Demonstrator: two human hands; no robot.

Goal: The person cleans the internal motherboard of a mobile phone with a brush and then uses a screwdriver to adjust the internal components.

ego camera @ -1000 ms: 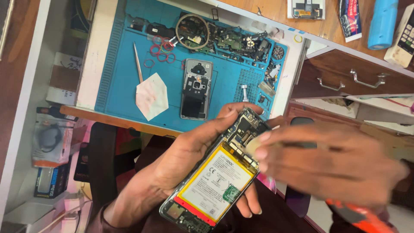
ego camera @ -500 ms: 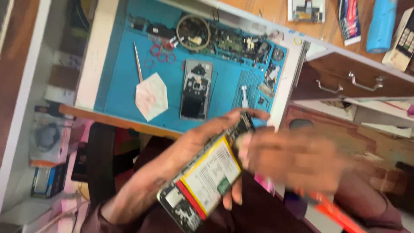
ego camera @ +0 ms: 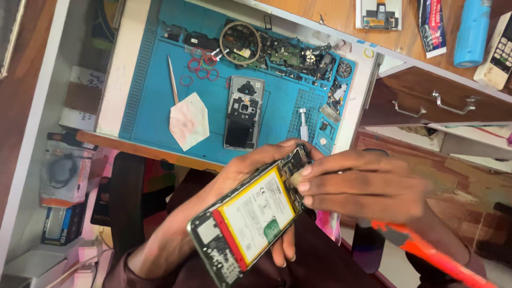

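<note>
Left hand (ego camera: 240, 176) gripping opened phone (ego camera: 250, 213) with yellow-labelled battery, right hand (ego camera: 362, 184) fingertips pinching its top edge

The right hand (ego camera: 362, 184) has steadied, fingertips seemingly pressing the opened phone (ego camera: 250, 216).

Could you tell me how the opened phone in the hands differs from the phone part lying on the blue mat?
The opened phone is held tilted in the left hand, touched by the right hand; the phone part lies flat, untouched, on the blue mat. The opened phone shows a white, yellow-edged battery; the phone part shows none. Both have internals exposed.
</note>
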